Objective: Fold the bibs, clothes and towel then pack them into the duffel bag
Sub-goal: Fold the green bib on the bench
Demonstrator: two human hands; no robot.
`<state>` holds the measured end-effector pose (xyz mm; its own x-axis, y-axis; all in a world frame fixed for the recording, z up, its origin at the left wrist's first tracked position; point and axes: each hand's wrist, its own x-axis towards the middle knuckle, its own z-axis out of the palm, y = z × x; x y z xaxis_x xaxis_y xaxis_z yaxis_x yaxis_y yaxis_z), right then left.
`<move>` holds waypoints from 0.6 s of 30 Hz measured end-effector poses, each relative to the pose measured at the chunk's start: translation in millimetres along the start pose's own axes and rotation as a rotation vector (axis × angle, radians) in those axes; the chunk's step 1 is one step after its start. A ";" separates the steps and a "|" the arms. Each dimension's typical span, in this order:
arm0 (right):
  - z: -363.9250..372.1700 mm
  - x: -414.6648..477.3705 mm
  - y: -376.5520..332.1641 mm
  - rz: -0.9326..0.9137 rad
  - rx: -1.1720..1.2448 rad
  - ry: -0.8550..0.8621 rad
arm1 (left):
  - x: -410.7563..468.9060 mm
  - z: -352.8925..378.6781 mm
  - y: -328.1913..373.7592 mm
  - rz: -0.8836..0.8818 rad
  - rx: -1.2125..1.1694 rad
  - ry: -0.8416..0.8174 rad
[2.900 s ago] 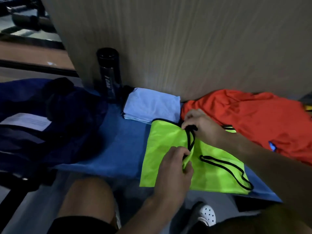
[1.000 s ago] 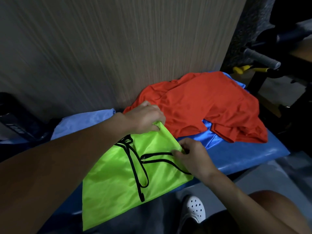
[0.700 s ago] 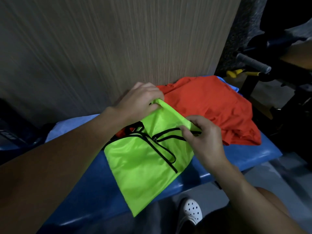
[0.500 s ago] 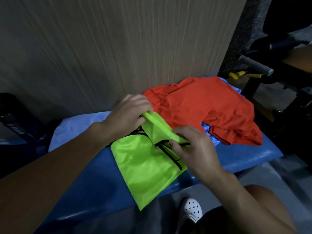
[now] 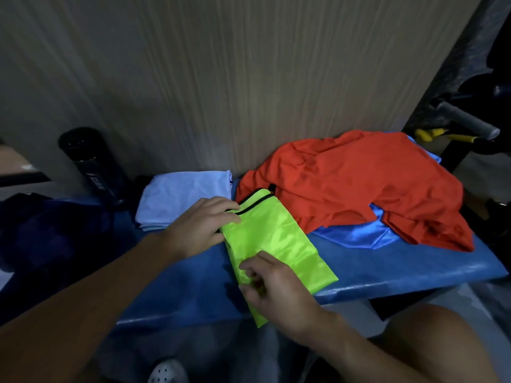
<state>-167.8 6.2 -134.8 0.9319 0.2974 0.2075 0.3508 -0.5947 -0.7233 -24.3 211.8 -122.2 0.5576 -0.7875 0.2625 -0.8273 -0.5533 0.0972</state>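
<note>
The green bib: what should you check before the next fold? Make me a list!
1. Bib lies as a flat, narrow strip on the bench: ok.
2. Left hand rests on its far end, by the black trim: ok.
3. Right hand has a firm pinch on the near end: cannot tell, its fingers curl over the cloth.
4. Whole bib on the bench: not ok, the near tip hangs over the edge.
5. Red shirt clear of the bib: cannot tell, it lies right against the far end.
6. Dark bag open for packing: cannot tell.
</note>
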 end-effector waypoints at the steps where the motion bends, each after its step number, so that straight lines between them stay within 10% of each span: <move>1: 2.0 0.0 -0.3 0.011 -0.015 0.041 | -2.1 0.0 -1.4 -0.009 -0.006 -0.015; 10: 28.7 -7.6 8.9 0.263 -0.529 0.094 | -9.9 8.5 4.9 -0.034 -0.057 -0.079; 18: 12.7 -21.4 22.7 0.105 -0.624 0.188 | -17.5 14.7 25.7 -0.012 -0.059 -0.002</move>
<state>-180.9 -4.2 -164.0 0.9444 0.1128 0.3090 0.1922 -0.9515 -0.2401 -54.2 207.4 -138.4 0.5675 -0.7814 0.2594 -0.8231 -0.5457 0.1571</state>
